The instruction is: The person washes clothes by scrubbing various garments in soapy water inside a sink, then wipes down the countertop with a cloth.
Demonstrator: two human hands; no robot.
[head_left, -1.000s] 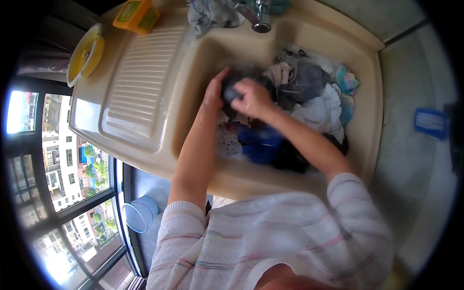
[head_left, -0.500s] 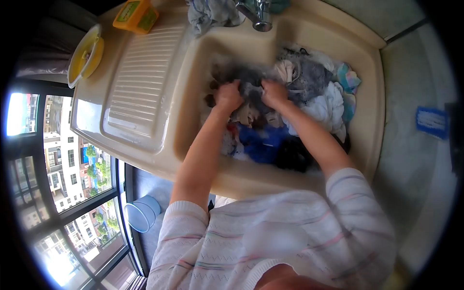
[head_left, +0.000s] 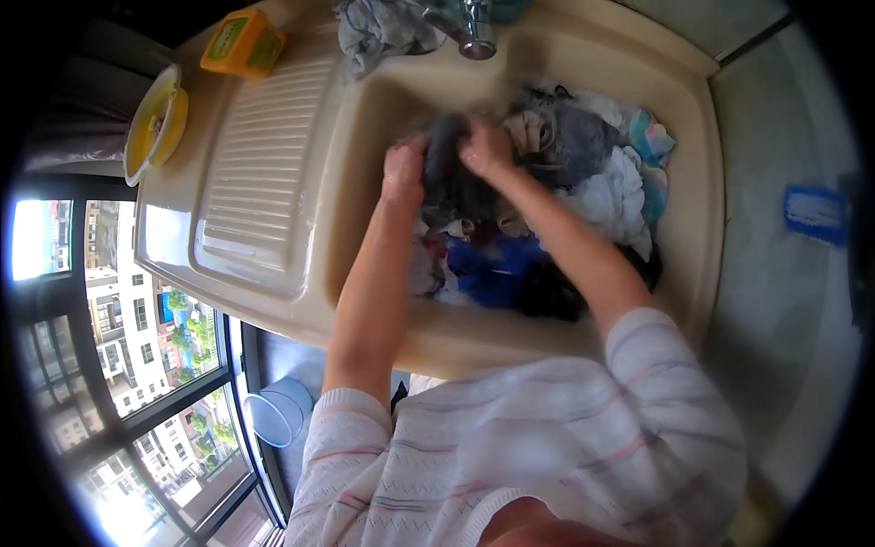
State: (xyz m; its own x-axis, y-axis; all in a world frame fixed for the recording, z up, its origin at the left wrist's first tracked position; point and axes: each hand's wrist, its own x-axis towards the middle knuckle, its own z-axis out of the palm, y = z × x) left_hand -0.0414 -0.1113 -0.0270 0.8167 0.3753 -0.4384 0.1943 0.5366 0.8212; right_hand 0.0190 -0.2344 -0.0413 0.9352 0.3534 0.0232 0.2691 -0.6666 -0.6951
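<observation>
Location: in the basin of the cream moulded laundry sink (head_left: 547,55), under the chrome tap (head_left: 471,32); the ribbed washboard slope (head_left: 264,173) lies to the left of the basin
Left hand: the left hand (head_left: 405,171) is closed around the left side of a dark grey wet cloth garment (head_left: 447,173); fingers curled into the fabric
Right hand: the right hand (head_left: 488,148) is clenched on the same garment from the right; knuckles up, just beside the left hand, the bunched cloth between them
Garment position: gathered in a bunch at the upper left of the basin, on top of the soaking pile; partly blurred, so its kind cannot be told
Pile: mixed laundry fills the rest of the basin; a crumpled white cloth (head_left: 606,196), a bright blue garment (head_left: 492,269), a pale blue-and-pink striped item (head_left: 652,141) against the right wall
Surroundings: an orange rectangular soap box (head_left: 241,41) and a yellow round plastic basin (head_left: 155,118) stand beyond the washboard; a grey rag (head_left: 378,27) lies beside the tap
Step in hand: judged to be rubbing one piece between both fists
Next move: judged to call for a firm two-handed grip and a fresh fold of cloth brought between the fists, clear of the pile beneath
</observation>
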